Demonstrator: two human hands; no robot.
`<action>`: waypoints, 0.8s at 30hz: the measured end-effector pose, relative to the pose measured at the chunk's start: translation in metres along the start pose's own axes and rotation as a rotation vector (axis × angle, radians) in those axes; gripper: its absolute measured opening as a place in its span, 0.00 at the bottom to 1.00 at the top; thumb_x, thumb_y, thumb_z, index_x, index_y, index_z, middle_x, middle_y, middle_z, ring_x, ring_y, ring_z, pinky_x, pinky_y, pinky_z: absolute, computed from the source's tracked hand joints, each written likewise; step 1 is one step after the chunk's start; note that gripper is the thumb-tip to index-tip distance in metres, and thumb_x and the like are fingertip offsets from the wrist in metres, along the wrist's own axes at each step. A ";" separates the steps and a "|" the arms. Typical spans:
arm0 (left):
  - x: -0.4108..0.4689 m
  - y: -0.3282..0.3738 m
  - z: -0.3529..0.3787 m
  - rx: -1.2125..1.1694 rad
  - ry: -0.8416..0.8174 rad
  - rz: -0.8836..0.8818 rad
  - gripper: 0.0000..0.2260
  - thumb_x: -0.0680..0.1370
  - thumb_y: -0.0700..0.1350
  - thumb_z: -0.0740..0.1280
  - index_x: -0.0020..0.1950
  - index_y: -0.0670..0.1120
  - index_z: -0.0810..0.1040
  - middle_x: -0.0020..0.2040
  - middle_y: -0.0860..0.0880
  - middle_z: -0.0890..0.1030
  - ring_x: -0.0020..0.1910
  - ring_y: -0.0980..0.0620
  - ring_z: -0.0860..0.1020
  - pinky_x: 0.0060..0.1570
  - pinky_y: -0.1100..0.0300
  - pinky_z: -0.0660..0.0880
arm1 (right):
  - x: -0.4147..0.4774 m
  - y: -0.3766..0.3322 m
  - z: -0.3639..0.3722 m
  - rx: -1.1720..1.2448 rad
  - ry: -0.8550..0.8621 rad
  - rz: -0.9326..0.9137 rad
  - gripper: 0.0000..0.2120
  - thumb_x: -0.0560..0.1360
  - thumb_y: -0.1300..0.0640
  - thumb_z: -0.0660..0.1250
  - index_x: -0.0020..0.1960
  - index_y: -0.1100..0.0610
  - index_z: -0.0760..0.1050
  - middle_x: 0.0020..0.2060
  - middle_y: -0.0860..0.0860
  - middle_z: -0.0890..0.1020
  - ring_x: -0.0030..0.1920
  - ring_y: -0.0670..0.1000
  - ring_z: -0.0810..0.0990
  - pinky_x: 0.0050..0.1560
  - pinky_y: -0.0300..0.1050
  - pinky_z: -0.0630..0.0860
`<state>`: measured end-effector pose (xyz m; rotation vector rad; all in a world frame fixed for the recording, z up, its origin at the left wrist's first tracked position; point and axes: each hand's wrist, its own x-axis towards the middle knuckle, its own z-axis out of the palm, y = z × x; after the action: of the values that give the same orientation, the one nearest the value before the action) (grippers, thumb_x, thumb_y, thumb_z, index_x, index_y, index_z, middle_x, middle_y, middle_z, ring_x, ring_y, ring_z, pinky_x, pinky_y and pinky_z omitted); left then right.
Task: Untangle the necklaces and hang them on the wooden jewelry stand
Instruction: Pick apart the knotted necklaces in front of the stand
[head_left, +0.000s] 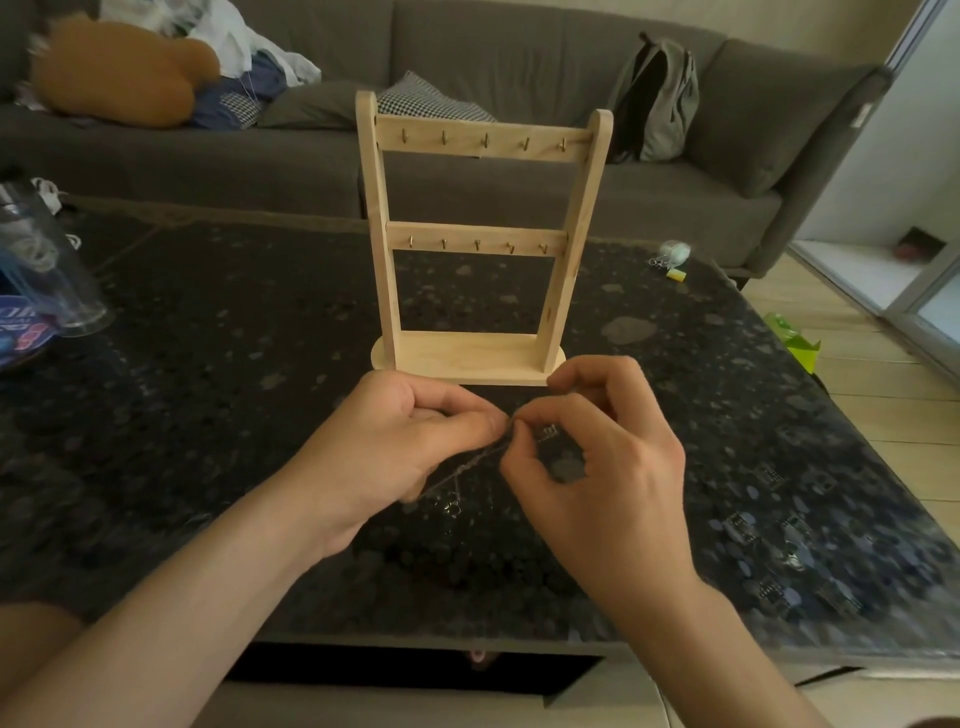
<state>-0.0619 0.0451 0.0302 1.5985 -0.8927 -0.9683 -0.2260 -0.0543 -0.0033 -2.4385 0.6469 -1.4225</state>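
A wooden jewelry stand (470, 244) rises upright in the middle of the dark table, with two crossbars of small brass hooks; nothing hangs on them. Just in front of its base, my left hand (400, 447) and my right hand (597, 462) meet above the table. Between their fingertips runs a thin silver necklace chain (467, 465), pinched by both hands at its upper end. The chain trails down and to the left below my left hand, blurred and hard to follow. How many necklaces are in the tangle I cannot tell.
The dark speckled table (208, 389) carries a clear plastic container (41, 265) at the left edge and small clips with a yellow bit (672, 260) at the far right. A grey sofa (467, 62) with clothes and a backpack stands behind.
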 end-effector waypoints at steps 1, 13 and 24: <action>-0.001 0.000 0.000 -0.006 -0.020 0.003 0.04 0.79 0.46 0.77 0.47 0.50 0.91 0.27 0.47 0.71 0.24 0.53 0.64 0.25 0.67 0.65 | 0.000 0.000 0.000 -0.004 0.004 -0.005 0.03 0.74 0.63 0.79 0.46 0.60 0.86 0.54 0.54 0.78 0.44 0.47 0.78 0.49 0.30 0.74; 0.002 -0.006 -0.002 -0.122 0.053 0.060 0.06 0.82 0.41 0.73 0.50 0.47 0.90 0.25 0.52 0.69 0.23 0.56 0.62 0.26 0.63 0.63 | -0.001 0.000 0.011 -0.027 0.037 0.034 0.09 0.78 0.61 0.78 0.58 0.59 0.87 0.58 0.55 0.80 0.44 0.47 0.81 0.49 0.38 0.79; 0.005 -0.006 0.001 -0.108 0.162 0.051 0.06 0.85 0.48 0.70 0.56 0.50 0.86 0.25 0.55 0.70 0.22 0.58 0.65 0.28 0.62 0.61 | -0.006 -0.004 0.022 0.019 0.017 0.118 0.14 0.80 0.59 0.74 0.64 0.60 0.85 0.58 0.52 0.81 0.49 0.49 0.82 0.51 0.35 0.78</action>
<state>-0.0598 0.0413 0.0238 1.5315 -0.7528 -0.8250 -0.2089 -0.0484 -0.0172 -2.3345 0.7642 -1.3980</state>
